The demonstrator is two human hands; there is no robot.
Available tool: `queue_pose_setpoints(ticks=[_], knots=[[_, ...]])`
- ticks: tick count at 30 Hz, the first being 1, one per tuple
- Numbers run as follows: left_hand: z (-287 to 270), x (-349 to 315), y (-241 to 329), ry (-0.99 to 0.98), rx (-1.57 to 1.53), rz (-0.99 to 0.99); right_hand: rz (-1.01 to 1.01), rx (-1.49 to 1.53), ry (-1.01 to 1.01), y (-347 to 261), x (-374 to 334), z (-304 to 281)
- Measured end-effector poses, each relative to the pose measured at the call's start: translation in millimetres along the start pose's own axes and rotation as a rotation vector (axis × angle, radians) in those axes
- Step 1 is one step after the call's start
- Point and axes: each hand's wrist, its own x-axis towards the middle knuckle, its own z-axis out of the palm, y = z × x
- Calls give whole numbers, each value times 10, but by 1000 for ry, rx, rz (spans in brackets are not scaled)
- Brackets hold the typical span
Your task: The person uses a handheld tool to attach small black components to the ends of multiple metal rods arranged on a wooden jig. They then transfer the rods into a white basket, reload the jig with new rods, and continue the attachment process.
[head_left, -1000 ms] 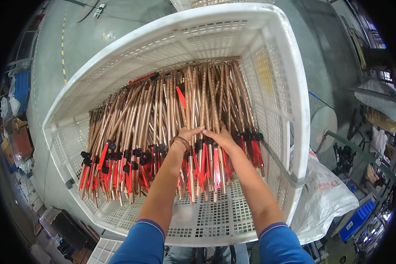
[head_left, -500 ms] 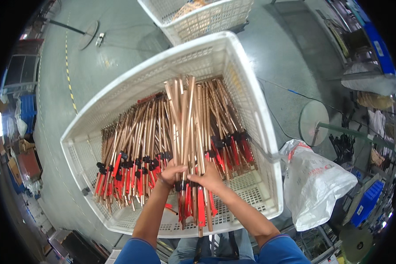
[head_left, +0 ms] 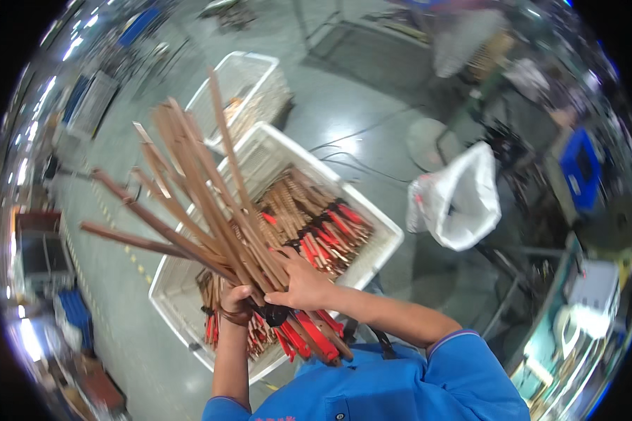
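A large bundle of long copper-coloured metal bars [head_left: 221,217] is raised in front of me, its far ends fanned out up and to the left. At the near end the bars carry black pieces and red strips [head_left: 314,335]. My left hand [head_left: 236,302] is closed round the bundle's left side, just above the black pieces. From the right, my right hand [head_left: 302,282] grips the same bundle, fingers partly hidden behind it. Below is a white perforated plastic crate [head_left: 383,256], holding more such bars [head_left: 330,242] with red and black ends.
A second, smaller white crate [head_left: 270,74] stands beyond the first. To the right hangs a white plastic sack [head_left: 463,210], its mouth open. Cables [head_left: 361,165] run over the floor behind the crate. A blue bin [head_left: 581,168] and a cluttered bench [head_left: 541,330] are farther right.
The bundle has been lifted out of the crate toward my body and its far ends have spread and tilted left. My view has turned, so the crate now appears smaller and rotated.
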Motion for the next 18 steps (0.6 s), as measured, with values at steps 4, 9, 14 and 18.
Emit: queue_pose_setpoints(ticks=[4,9,14,18], knots=[[614,148,39,-482,-16,2,-136,-221,287,-797,-814,-618],[2424,-570,-13,-857,-136,-58,-93,-329,546,-1733,-2495,-1079],[3836,-1751,-1033,-1121,-218,-243,149,-440,782,-2058,-4616,-1155],[4614,-2620,-2316,-1153,-179,-625,461,-393,943,-1925,-6247,-1140]])
